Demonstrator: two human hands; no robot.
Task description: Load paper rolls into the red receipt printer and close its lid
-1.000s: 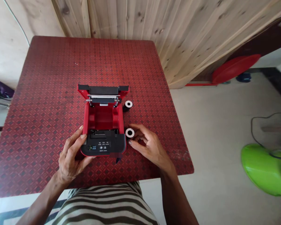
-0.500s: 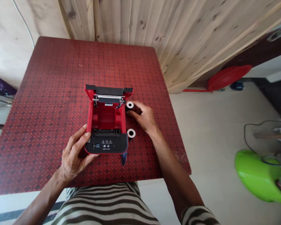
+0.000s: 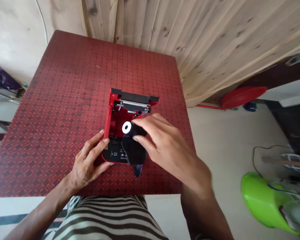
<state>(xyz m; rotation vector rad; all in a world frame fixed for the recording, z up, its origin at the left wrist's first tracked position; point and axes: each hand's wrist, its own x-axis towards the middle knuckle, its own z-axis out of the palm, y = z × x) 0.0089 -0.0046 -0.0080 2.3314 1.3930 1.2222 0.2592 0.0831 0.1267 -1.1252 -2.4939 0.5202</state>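
Our left hand (image 3: 88, 163) sits lower left of centre, fingers spread flat; our right hand (image 3: 165, 146) hovers mid-frame, fingertips pinched, forearm running to the bottom edge.

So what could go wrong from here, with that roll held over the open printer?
1. Black film hangs loose below the roll in the right hand and drapes over the printer front; it could crease or snag there.
2. The right hand hides the bay's right side, so the roll might seat crooked.
3. The left hand only rests at the printer's front left corner, near the table edge; a push could shift it.
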